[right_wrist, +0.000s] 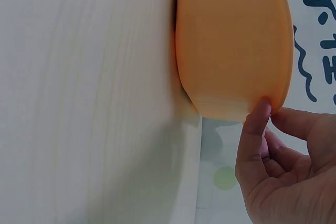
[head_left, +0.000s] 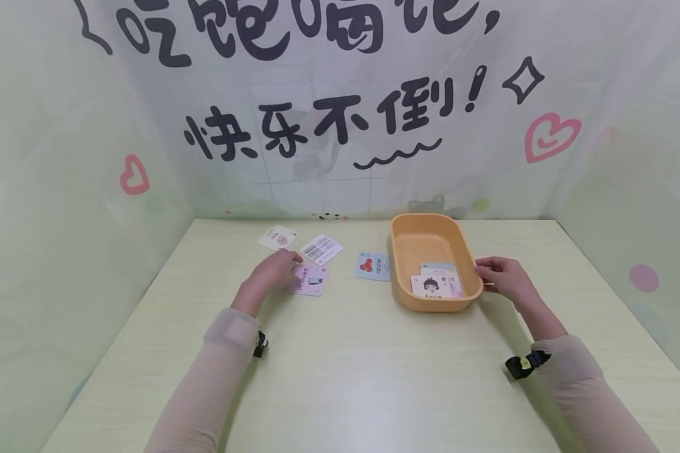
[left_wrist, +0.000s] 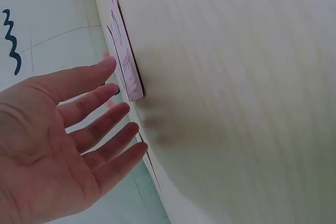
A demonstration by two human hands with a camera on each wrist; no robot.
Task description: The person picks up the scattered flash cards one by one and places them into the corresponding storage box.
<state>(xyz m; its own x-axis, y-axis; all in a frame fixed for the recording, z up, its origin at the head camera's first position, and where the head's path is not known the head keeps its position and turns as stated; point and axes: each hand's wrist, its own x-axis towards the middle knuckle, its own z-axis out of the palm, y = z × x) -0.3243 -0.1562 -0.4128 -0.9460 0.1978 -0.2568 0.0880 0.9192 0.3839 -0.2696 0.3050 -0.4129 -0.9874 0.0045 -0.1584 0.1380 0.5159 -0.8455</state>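
My left hand (head_left: 274,272) is at the left edge of a purple penguin card (head_left: 311,280). In the left wrist view its fingers (left_wrist: 113,125) are spread and extended, with the card (left_wrist: 126,61) lying on the table just beyond the fingertips. My right hand (head_left: 503,275) pinches the right rim of an orange plastic bin (head_left: 399,270). The right wrist view shows thumb and forefinger at the edge of the bin (right_wrist: 233,40). Inside the bin's near end lie several cards, a face card (head_left: 430,284) on top.
Between the penguin card and the bin lies a blue apple card (head_left: 373,267). A white card with printed lines (head_left: 321,250) and a pale card with a round picture (head_left: 277,238) lie behind the left hand. A printed curtain (head_left: 317,189) hangs behind the table (head_left: 340,365).
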